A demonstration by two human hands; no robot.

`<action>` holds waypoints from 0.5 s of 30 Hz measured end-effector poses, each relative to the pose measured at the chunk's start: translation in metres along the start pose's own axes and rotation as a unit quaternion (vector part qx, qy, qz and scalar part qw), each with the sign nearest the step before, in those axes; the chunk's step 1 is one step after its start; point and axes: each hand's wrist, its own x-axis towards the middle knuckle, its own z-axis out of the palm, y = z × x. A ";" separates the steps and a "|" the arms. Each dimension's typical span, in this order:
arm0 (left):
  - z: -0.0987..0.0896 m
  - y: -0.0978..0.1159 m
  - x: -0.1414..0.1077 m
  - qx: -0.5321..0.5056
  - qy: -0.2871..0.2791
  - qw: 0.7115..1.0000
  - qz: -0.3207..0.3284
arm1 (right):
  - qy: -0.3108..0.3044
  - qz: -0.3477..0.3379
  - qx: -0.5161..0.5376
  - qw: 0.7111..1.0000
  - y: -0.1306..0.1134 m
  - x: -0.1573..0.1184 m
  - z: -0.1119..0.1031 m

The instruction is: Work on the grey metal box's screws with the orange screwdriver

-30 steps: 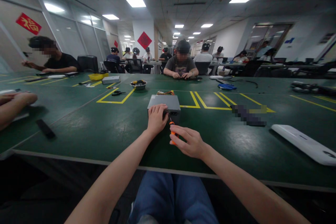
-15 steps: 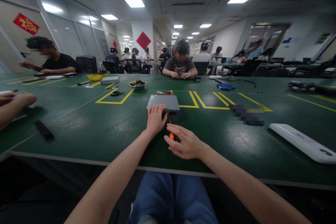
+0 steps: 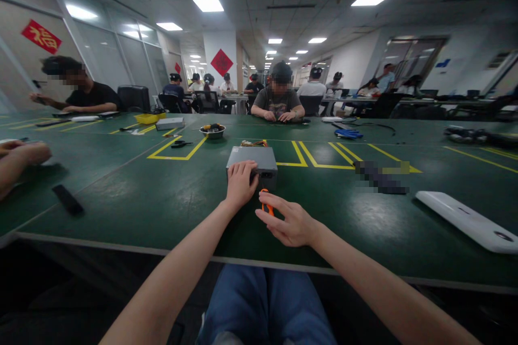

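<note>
A grey metal computer power supply (image 3: 259, 157) sits on the green table in front of me, a dark socket facing my side and coloured wires (image 3: 259, 143) behind it. My left hand (image 3: 241, 182) grips its near left part, fingers over the top edge and thumb on the front. Close to the front face, my right hand (image 3: 289, 220) has its fingers around the orange handle of a screwdriver (image 3: 265, 206). The handle stands roughly upright, partly behind my fingers. Its tip points at the socket side of the power supply; whether it touches a screw I cannot tell.
On the right lie a white oblong device (image 3: 465, 221) and a dark blurred-out item (image 3: 380, 178). A black bar (image 3: 68, 200) lies left, near a co-worker's hands (image 3: 28, 153). Farther back are a metal bowl (image 3: 212, 131), a yellow tray (image 3: 149, 118) and blue cable (image 3: 348, 133).
My right hand has shifted slightly to the right, its fingers moving around the handle, and more of the orange handle shows. My left hand and the power supply have stayed put.
</note>
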 end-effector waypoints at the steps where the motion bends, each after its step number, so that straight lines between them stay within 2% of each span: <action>1: 0.000 0.000 0.000 -0.002 -0.001 1.000 -0.002 | 0.002 0.001 0.001 1.000 0.000 0.000 0.000; 8: 0.001 0.000 0.000 -0.005 -0.002 1.000 -0.005 | 0.061 0.032 0.017 0.997 0.000 0.001 0.005; 15: 0.001 -0.001 0.000 0.003 0.000 1.000 0.000 | 0.011 0.024 0.020 0.999 0.002 -0.002 0.004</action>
